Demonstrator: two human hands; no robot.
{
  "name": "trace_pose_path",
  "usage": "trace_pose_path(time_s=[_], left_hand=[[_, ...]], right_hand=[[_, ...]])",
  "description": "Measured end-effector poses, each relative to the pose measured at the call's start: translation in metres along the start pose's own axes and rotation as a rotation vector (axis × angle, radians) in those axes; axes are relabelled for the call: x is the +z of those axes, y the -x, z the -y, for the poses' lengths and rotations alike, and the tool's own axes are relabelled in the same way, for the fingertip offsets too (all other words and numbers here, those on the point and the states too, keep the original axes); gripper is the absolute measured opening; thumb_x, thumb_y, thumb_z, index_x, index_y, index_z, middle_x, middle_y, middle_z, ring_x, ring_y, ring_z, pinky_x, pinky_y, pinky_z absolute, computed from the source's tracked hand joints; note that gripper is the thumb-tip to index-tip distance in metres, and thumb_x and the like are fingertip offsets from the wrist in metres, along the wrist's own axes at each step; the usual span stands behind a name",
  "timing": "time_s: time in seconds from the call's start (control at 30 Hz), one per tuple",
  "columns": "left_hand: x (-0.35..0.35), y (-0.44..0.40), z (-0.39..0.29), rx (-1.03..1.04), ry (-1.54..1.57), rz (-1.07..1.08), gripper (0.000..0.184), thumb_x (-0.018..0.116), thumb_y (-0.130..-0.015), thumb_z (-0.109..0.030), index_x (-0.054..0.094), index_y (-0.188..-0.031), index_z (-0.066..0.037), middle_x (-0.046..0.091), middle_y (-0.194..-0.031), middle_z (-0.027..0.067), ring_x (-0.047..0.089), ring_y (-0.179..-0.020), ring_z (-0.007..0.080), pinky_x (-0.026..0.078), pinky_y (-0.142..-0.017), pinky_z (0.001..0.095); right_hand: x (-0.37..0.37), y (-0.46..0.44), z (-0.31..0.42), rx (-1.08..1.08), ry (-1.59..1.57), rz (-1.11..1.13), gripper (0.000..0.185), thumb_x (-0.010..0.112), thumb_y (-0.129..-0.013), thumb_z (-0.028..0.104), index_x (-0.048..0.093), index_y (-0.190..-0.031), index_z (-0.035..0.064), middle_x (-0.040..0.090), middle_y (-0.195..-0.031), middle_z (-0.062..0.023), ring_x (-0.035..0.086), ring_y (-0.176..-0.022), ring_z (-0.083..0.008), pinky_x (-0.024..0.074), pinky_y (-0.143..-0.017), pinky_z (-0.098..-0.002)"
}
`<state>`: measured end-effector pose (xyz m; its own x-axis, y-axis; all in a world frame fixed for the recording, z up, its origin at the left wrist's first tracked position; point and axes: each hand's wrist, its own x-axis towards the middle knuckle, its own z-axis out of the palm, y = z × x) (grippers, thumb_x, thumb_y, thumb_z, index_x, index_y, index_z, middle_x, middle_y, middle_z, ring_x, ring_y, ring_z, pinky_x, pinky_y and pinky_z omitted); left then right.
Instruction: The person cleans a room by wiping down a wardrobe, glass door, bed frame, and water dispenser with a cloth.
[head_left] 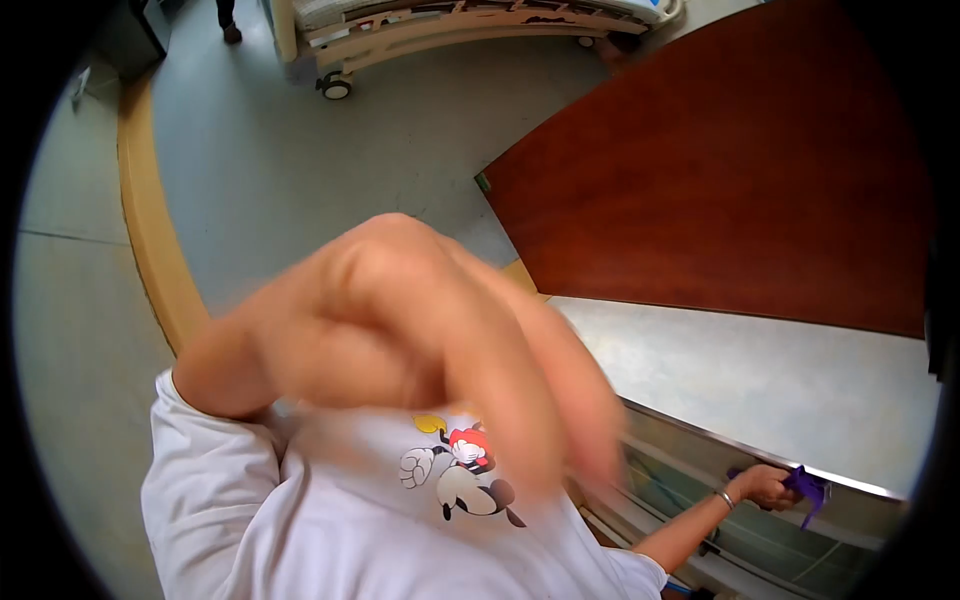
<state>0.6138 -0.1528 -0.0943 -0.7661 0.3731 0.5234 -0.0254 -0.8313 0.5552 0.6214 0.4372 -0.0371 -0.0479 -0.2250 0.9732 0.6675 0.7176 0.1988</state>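
My left hand [480, 360] is raised close to the camera in front of my chest. It is smeared by motion, its fingers seem to point down to the right, and I cannot see anything held in it. At the lower right, my right hand [768, 487], with a bracelet at the wrist, is closed around a purple strip [810, 488], whose loose ends stick out past the fingers. This hand is beside the metal-edged front of a pale counter [740, 365]. Whether the strip is attached to the counter front is unclear.
A reddish-brown wooden panel [720, 170] stretches above the counter. At the top, a wheeled bed [450, 35] stands on the grey floor [300, 170]. Somebody's leg and shoe [230, 28] show at the top left. A pale wall [75, 290] with a tan base strip [150, 230] lies left.
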Motion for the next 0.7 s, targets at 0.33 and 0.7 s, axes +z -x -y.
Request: trace_pose_path(time_s=[0.33,0.7], left_hand=[[-0.104,0.159,0.11,-0.75,-0.128,-1.226,0.019,0.044,-0.081,-0.006,0.054,-0.097,-0.005,0.057,-0.088,0.0059,0.055,-0.079,0.0125,0.045,-0.071,0.0252],[-0.173,0.14,0.122,-0.672,-0.076,-1.42,0.015,0.043,-0.082,-0.007,0.053,-0.093,-0.007,0.057,-0.081,0.0028,0.054,-0.069,0.0097,0.044,-0.059,0.0228]], right_hand=[[-0.15,0.328,0.113,1.503,-0.992,1.496,0.03,0.038,-0.075,-0.003,0.044,-0.104,-0.0034,0.049,-0.1,-0.0147,0.052,-0.086,-0.0255,0.0432,-0.08,-0.0366],[0.011,0.208,0.345,0.13,-1.361,1.535,0.037,0.039,-0.065,-0.004,0.05,-0.099,-0.0033,0.054,-0.093,-0.0138,0.051,-0.09,-0.0234,0.0382,-0.084,-0.0332]])
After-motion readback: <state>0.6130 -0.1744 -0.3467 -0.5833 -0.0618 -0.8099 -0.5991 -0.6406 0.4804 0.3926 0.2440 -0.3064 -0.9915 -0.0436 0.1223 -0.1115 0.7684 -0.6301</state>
